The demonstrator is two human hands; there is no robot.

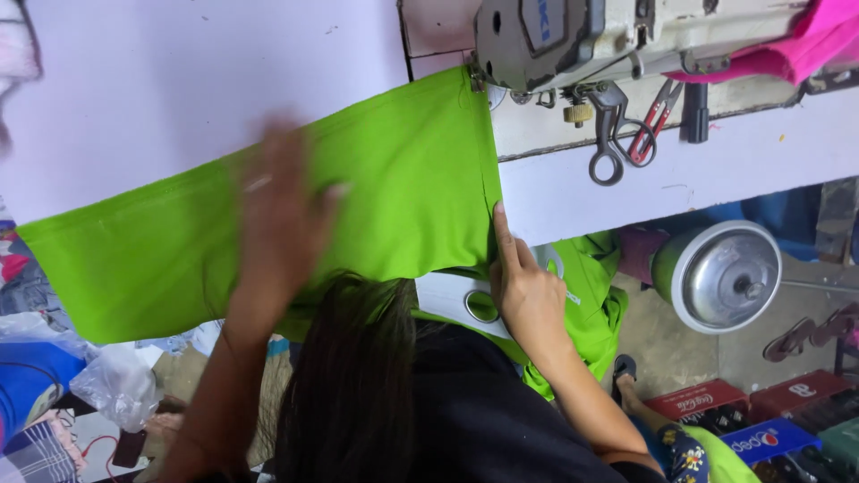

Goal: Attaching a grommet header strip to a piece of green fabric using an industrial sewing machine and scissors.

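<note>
Clearly, the left hand (282,210) lies flat and wide on the green cloth (394,170), pressing it to the bench (179,80); the right hand (523,286) pinches its edge near the sewing machine (573,36), at centre.

A bright green cloth (394,179) lies spread across the white counter (179,80), one corner under the sewing machine (573,36). The left hand (277,215) (blurred) lies flat on the cloth; the right hand (523,282) touches its edge with a fingertip. Scissors (626,134) lie near the machine.
</note>
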